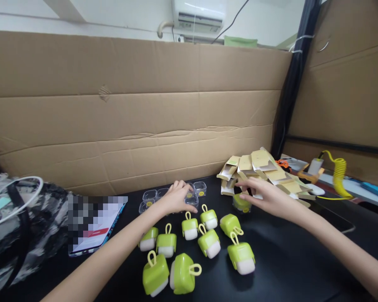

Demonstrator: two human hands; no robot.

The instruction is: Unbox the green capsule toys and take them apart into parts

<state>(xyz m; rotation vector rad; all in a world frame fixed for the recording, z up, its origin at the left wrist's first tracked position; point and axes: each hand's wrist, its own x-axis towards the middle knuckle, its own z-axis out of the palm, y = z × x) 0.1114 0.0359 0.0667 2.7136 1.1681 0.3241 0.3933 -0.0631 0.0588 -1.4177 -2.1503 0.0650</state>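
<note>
My left hand (177, 198) reaches over the group of clear plastic cups. Its thumb is on the near side and its fingers on the far side of one cup (192, 201). More clear cups (149, 195), some with round yellow stickers, stand around it. My right hand (257, 193) is spread at a clear cup with a green block inside (242, 203), thumb over its top and forefinger stretched out behind. Several small green-and-white cases (209, 243) with yellow loops lie on the black table nearer me, some upright and some tipped.
Flattened tan cartons (258, 165) are piled at the back right, beside a coiled yellow cord (339, 174). On the left are a phone or tablet (97, 228) and a camouflage-patterned bag (28, 235). A tall cardboard wall (129, 113) closes off the back.
</note>
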